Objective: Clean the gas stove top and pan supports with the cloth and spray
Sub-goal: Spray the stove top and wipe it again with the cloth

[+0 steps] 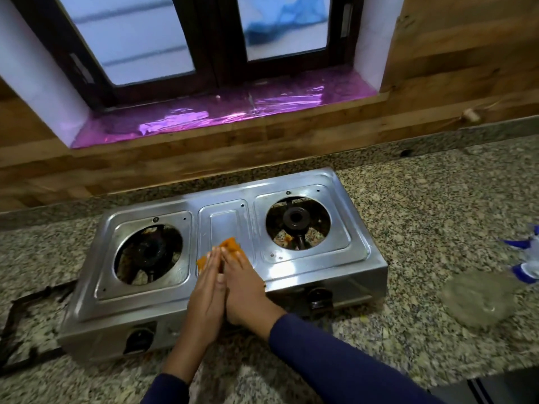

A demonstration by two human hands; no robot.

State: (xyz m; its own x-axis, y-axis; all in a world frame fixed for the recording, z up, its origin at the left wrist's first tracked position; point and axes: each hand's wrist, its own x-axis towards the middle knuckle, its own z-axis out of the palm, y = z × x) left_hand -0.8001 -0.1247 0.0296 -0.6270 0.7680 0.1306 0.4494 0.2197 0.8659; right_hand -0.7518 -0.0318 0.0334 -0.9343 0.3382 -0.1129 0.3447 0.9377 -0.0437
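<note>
Left hand (208, 290) and right hand (246, 284), grip wide with fingers straight, press the orange cloth (230, 245) (mostly hidden beneath them) onto the centre panel of the gas stove (227, 217); a blurred blue-and-white object (526, 258) is cut off rightward

Dark navy long sleeves (335, 357), snug at wrists; bare hands (248, 290).

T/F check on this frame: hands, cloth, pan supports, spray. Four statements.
1. The left hand and right hand press the orange cloth flat on the stove. True.
2. Pan supports sit on both burners. False: both are bare; a pan support lies on the counter, left of the stove.
3. The right hand holds the spray. False: the blurred spray bottle lies untouched at the right edge.
4. The counter is speckled stone. True.
</note>
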